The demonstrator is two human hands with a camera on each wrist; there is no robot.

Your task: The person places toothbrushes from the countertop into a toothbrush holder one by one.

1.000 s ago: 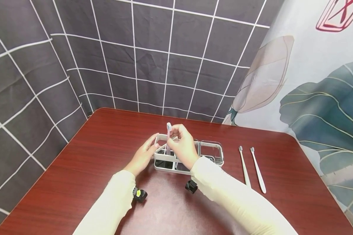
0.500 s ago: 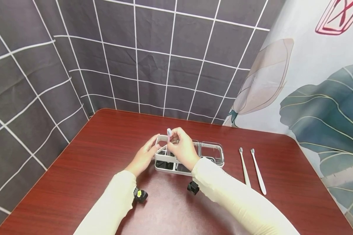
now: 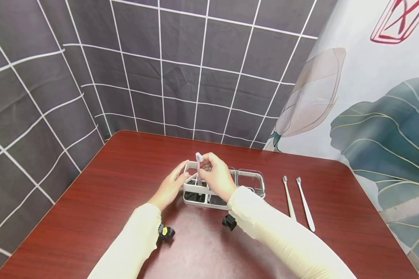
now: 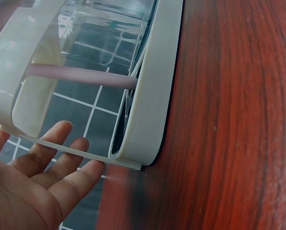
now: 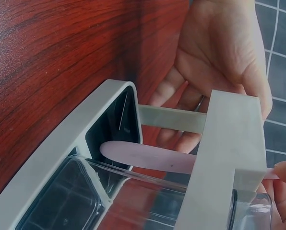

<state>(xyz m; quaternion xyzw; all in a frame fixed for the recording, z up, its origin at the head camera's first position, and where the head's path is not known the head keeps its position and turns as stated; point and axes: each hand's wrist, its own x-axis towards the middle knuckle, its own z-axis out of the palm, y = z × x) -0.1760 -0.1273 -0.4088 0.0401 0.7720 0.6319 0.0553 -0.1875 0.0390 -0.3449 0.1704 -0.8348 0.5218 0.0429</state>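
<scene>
A white toothbrush holder (image 3: 196, 188), with an upper frame and a dark-floored base, stands mid-table. My left hand (image 3: 169, 189) holds its left end, thumb at the front and fingers (image 4: 68, 191) reaching past the thin end post. Near that end, a pink toothbrush (image 5: 148, 155) stands with its bristle head up, passing through the upper frame. Its rounded lower end is down at the base compartment, but firm contact is hard to tell. My right hand (image 3: 217, 174) pinches the handle just above the frame, below the head.
Clear cups (image 3: 251, 179) sit in the holder's right part. Two pale toothbrushes (image 3: 289, 199) lie side by side on the red-brown table (image 3: 132, 155), right of the holder. A grey tile-patterned curtain (image 3: 181, 77) hangs behind.
My right hand has lowered the pink toothbrush a little into the holder, mostly in the first half second. My left hand keeps its place at the holder's end.
</scene>
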